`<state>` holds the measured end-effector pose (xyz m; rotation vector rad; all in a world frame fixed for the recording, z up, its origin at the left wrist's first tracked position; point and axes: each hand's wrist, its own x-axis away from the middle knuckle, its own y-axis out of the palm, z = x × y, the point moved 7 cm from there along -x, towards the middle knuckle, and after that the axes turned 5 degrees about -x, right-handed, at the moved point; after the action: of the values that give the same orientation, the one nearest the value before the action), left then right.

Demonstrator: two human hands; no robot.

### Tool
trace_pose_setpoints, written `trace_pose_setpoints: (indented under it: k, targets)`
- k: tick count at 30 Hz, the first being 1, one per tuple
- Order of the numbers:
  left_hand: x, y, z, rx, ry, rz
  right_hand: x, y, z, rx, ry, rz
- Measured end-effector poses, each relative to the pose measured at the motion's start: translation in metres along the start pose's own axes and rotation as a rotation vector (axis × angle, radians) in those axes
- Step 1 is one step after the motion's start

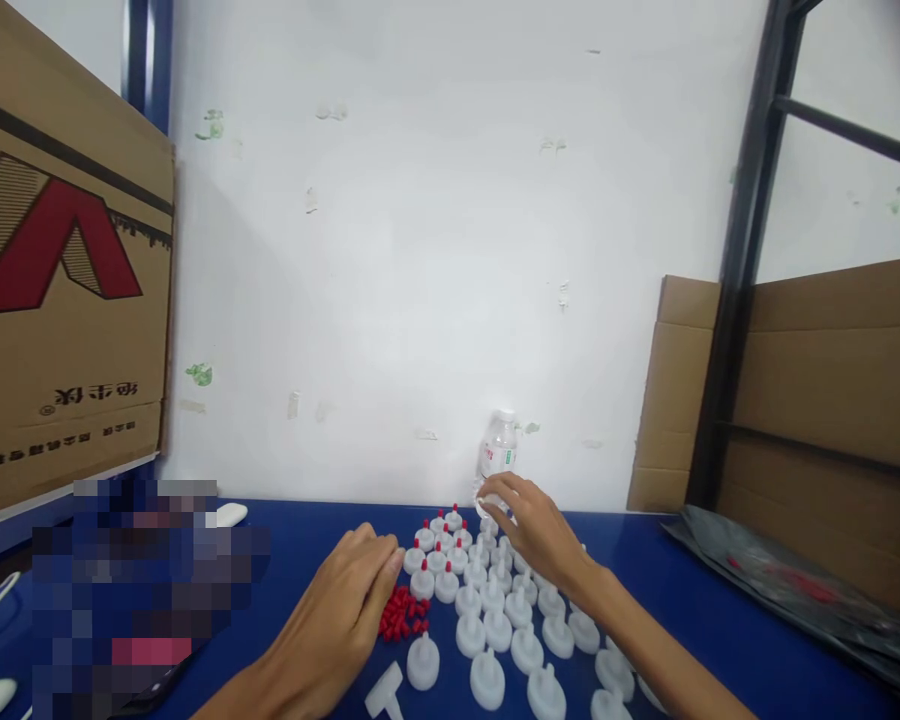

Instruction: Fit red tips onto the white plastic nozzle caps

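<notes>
The left hand (341, 600) curls just left of the red tips (400, 612), its grip hidden, while right of those tips stand white caps (498, 632), probably light, stiff and slick, best pinched round the rim, near the right hand (534, 525), loosely curved, its hold unclear.

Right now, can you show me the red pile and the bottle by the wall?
Red pile (400, 614): head view, middle of the little red pieces.
Bottle (501, 450): head view, its upper part.
</notes>
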<state>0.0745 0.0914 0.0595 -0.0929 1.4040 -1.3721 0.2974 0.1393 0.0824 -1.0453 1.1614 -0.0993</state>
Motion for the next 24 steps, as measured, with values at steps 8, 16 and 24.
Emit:
trace_pose_setpoints:
  k: [8, 16, 24]
  targets:
    - [-0.004, 0.008, 0.006, 0.016, 0.028, -0.117, 0.015, 0.033, 0.02, 0.002, 0.099, -0.21]
    - [-0.004, 0.014, -0.002, 0.026, 0.017, -0.126, 0.026, 0.05, 0.021, -0.018, 0.113, -0.382]
    - [-0.001, 0.02, -0.005, 0.001, 0.021, -0.153, 0.026, 0.05, 0.016, -0.044, 0.114, -0.416]
